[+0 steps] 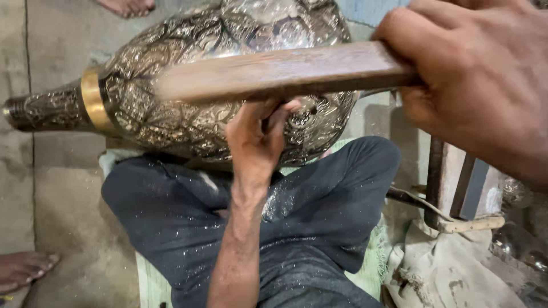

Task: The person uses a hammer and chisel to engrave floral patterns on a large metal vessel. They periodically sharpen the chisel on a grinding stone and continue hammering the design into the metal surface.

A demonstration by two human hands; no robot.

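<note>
A large silver-coloured metal vessel, embossed all over with floral relief (217, 68), lay on its side across the upper half of the frame, resting above the person's dark, dust-flecked trousers (319, 199). Its long axis ran roughly left to right: the narrow neck pointed to the far left edge, past a plain brass-coloured band (91, 100), and the swollen body filled the upper centre.

The left hand (257, 137) rose from the lower centre of the frame and pressed against the vessel's lower belly, fingers drawn together as if pinching something small against the metal; what it pinched could not be made out. The vessel thus lay directly above and beyond these fingers, touching them.

The right hand (474, 85), large in the upper right corner, was closed around the end of a worn brown wooden bar (285, 71). The bar stretched leftward over the vessel's body, nearly parallel to its long axis, its far end blurred. It passed just above the left fingers.

The metal looked hard and glossy, the wood dull and smooth. A pale cloth (451, 268) lay crumpled at lower right, and bare feet showed at the left edge (23, 268) on the concrete floor (57, 194).
</note>
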